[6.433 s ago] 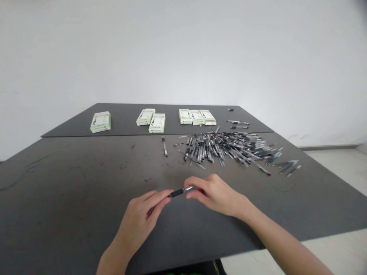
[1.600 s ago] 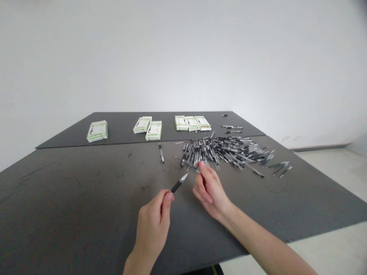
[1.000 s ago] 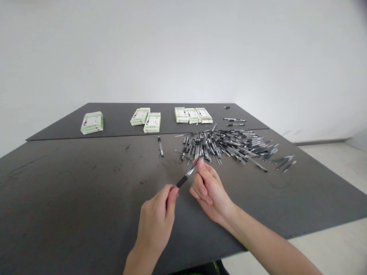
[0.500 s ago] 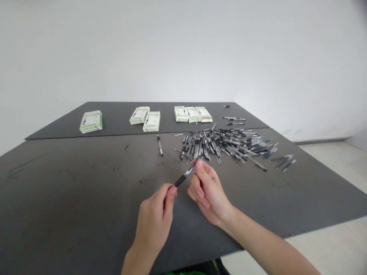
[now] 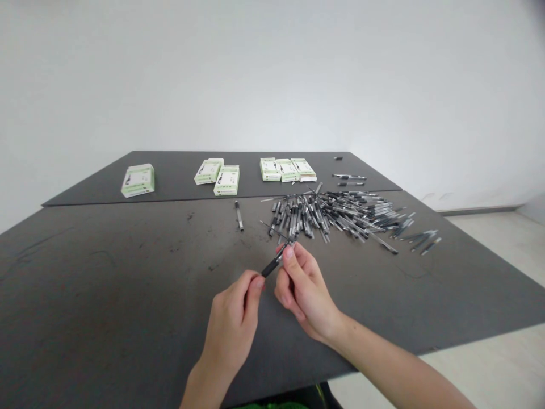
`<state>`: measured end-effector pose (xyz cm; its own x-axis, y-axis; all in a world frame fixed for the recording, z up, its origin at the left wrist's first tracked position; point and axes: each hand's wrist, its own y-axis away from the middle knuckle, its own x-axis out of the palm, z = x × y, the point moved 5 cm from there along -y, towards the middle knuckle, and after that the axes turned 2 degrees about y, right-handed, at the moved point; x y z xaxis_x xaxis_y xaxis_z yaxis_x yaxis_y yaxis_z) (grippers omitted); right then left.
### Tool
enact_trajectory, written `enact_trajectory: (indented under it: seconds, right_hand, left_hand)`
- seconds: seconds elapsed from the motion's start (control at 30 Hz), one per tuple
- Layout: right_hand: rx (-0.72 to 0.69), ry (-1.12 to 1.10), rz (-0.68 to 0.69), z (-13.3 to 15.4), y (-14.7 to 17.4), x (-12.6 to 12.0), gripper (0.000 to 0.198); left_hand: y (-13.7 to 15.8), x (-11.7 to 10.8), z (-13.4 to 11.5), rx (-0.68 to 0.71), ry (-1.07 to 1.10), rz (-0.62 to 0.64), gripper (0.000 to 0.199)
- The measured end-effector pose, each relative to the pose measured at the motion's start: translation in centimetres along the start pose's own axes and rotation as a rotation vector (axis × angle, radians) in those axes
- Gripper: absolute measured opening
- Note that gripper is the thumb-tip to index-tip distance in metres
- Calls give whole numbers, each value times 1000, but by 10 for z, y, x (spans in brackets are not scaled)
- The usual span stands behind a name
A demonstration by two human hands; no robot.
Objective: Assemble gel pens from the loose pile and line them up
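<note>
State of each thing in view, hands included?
Left hand: closed on the held pen
Right hand: closed at the pen's tip end
Held pen: slanted, tip hidden
Pen pile: loose, jumbled
Pen left of the pile: lying flat, apart
Green-and-white boxes: lying flat; closure unclear

Both arms [image 5: 378, 347] are bare as far as they show, and between them is some black clothing [image 5: 302, 396] with a bright green patch [image 5: 272, 405] and a thin yellow line [image 5: 320, 393].
</note>
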<state>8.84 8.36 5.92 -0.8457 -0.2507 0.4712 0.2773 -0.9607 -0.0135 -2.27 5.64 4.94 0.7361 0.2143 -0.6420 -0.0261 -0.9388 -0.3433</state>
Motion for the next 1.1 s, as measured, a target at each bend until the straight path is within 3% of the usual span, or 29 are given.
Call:
enact_trajectory:
  seconds: [0.17, 0.37, 0.47, 0.57, 0.7, 0.77, 0.93, 1.1]
  right_hand:
    - [-69, 298, -43, -3, 5, -3, 26]
    - [-285, 894, -68, 12, 5, -10, 25]
    - [-341, 1025, -16, 17, 7, -9, 40]
    - [-406, 1004, -10, 23, 6, -13, 58]
    - [-471, 801, -179, 45, -3, -32, 77]
    - [-378, 711, -103, 52, -12, -34, 81]
    - [-97, 651, 259, 50, -17, -9, 84]
    - [-44, 659, 311, 40, -13, 3, 76]
  left_hand:
    - [0, -2, -3, 25, 30, -5, 27]
    - [1, -8, -2, 52, 39, -10, 27]
    - [2, -9, -1, 64, 31, -1, 27]
    - [3, -11, 0, 86, 18, 9, 28]
    - [3, -11, -2, 142, -13, 22, 27]
    - [3, -9, -3, 190, -27, 40, 25]
    - [6, -7, -6, 300, -65, 51, 22]
    - [6, -10, -6, 352, -113, 27, 22]
